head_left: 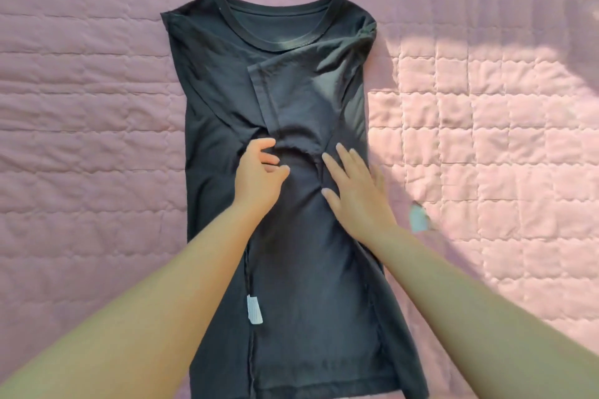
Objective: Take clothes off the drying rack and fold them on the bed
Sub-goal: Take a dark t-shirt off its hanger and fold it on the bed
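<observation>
The dark T-shirt (291,269) lay flat on the pink quilt (97,107), sleeves folded inward. Your right hand (356,194) pressed it down, fingers straight and apart, likely anchoring it. Your left hand (259,178) curled its fingers onto the bunched sleeve hem, apparently to straighten it.

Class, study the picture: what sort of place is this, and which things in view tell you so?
Probably a bedroom, on a bed: a pink quilted bedspread fills the view, and a dark T-shirt lies flat on it.
</observation>
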The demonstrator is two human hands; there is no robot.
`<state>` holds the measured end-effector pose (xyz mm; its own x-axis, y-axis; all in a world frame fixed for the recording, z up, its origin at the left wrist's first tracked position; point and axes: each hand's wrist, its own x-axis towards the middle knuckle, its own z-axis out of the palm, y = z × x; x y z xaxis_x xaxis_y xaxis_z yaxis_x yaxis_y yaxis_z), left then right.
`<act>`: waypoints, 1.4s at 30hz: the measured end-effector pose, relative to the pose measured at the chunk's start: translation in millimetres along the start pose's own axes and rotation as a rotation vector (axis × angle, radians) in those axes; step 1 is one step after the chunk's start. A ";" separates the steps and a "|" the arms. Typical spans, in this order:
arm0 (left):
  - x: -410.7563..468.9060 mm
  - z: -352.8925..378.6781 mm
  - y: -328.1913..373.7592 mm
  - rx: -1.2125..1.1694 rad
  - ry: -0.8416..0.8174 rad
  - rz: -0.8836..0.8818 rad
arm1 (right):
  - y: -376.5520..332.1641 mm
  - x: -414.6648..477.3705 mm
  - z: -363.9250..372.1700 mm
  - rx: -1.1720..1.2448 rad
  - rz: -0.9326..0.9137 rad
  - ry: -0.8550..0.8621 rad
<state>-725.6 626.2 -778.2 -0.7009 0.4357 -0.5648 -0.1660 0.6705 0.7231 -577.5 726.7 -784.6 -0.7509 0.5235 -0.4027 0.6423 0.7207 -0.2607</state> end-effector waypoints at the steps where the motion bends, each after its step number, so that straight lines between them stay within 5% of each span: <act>1: -15.2 5.9 -5.5 -0.012 -0.015 -0.026 | -2.1 -16.6 5.7 0.022 -0.007 -0.005; 11: -123.7 62.6 -32.9 -0.107 -0.448 -0.330 | -1.2 -167.3 28.4 0.211 0.466 -0.016; 16: -153.4 74.2 -36.7 0.063 -0.773 -0.416 | -8.3 -220.0 48.8 0.194 0.547 0.036; 22: -173.0 75.8 -53.7 0.046 -0.675 -0.439 | -33.4 -256.6 64.8 0.283 0.625 -0.096; 27: -185.1 66.9 -68.2 -0.063 -0.610 -0.517 | -49.7 -269.4 66.1 0.510 0.500 -0.011; 32: -201.6 53.0 -89.2 -0.005 -0.665 -0.517 | -52.0 -271.1 78.9 0.806 0.512 -0.294; 38: -212.2 52.9 -102.2 0.086 -0.760 -0.410 | -31.9 -258.4 71.8 0.709 0.709 0.330; 40: -216.5 50.5 -106.2 0.044 -0.723 -0.418 | -22.9 -253.9 73.2 0.801 0.733 0.312; 42: -219.9 47.0 -114.4 0.010 -0.730 -0.446 | -19.0 -251.2 74.5 0.950 0.760 0.095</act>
<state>-519.9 481.9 -755.3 0.0512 0.4054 -0.9127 -0.3117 0.8748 0.3710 -389.6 547.7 -743.8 -0.1178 0.7269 -0.6765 0.7496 -0.3818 -0.5407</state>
